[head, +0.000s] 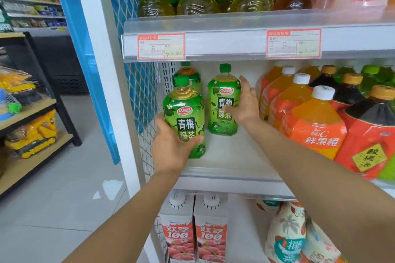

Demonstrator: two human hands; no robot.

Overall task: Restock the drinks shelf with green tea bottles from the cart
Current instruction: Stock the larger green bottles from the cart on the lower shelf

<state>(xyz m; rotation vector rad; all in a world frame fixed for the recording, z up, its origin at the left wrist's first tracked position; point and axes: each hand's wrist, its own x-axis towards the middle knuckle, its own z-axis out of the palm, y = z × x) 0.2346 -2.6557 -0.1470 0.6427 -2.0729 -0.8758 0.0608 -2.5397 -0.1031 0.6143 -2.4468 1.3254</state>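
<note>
Left hand (173, 147) grips front bottle (184, 113) low on its label; right hand (244, 105) grips second bottle (221, 113). Both upright on shelf (224, 156), left of orange bottles (310, 119).

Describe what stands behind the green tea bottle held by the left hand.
Another green tea bottle stands behind the front bottle gripped by the left hand. Only its cap and shoulder show; the front bottle covers its label, base and anything further back.

Entry, head view: left hand (171, 147) bare; right hand (243, 104) bare. Left forearm (128, 209) and right forearm (310, 156) uncovered along the whole visible length, wrist to picture edge. Both forearms slender, smooth-surfaced.
</note>
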